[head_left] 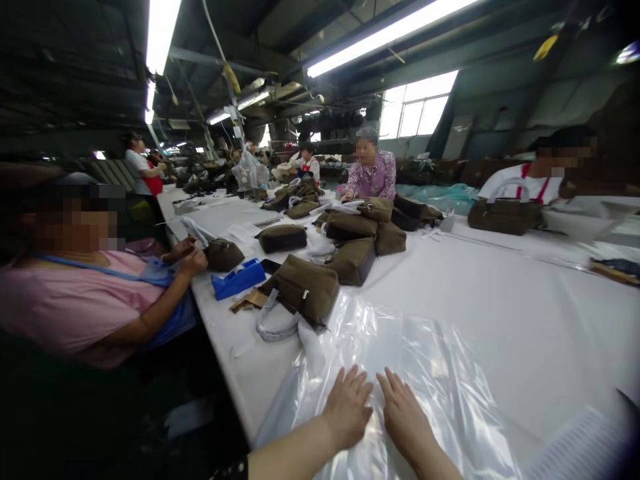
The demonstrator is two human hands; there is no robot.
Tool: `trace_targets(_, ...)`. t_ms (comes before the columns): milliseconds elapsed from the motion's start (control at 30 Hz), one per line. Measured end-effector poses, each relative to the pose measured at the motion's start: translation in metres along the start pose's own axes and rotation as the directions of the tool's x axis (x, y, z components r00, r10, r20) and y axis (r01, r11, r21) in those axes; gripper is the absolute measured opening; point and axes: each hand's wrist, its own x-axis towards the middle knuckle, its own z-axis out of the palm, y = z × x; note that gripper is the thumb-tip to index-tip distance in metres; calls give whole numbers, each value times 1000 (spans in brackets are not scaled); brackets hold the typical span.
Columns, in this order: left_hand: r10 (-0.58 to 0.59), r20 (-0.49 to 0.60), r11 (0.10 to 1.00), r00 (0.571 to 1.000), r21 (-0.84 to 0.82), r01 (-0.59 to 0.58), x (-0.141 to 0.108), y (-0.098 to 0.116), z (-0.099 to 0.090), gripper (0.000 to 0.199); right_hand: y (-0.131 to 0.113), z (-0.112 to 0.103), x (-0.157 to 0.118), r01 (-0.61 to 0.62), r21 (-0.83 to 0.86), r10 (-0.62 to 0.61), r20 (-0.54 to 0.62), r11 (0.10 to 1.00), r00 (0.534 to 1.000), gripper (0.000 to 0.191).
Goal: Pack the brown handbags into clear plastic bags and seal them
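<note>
A large clear plastic sheet or bag (440,360) is spread over the near part of the white table. My left hand (349,408) lies on it, palm down with the fingers stretched forward. Close beside it, my right hand (406,415) also rests flat on the plastic, its fingers extended. Neither hand grips anything. Just beyond the plastic's far left corner sits a brown-olive handbag (305,287) on its side, its handle (275,327) wrapped in pale material.
More brown bags (350,230) are piled mid-table. A blue tape dispenser (239,279) stands left of them. One person (100,280) handles a bag at the left edge; others work across the table. Printed paper (583,447) lies at the near right.
</note>
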Motion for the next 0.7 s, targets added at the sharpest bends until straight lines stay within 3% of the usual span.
trace_targets(133,-165,143,986,976,47,160,-3,-49,-25,71,26,47,-17,-20,-17,19,-64,1000,998,54)
trace_targets(267,-114,170,993,979,-4,117,5,-72,-21,73,66,68,-32,-23,10,24,-119,1000,993,52)
trace_targets(367,-24,128,1000,991,6,23,18,-71,-16,64,71,61,-38,-84,3,84,-118,996,989,52)
trace_targets(533,123,89,989,988,75,-130,37,-73,-17,60,55,35,-38,-174,-27,170,-96,984,981,49)
trace_targets(700,106,77,989,991,99,-114,30,-81,-7,60,46,25,-45,-187,-30,186,-53,982,981,48)
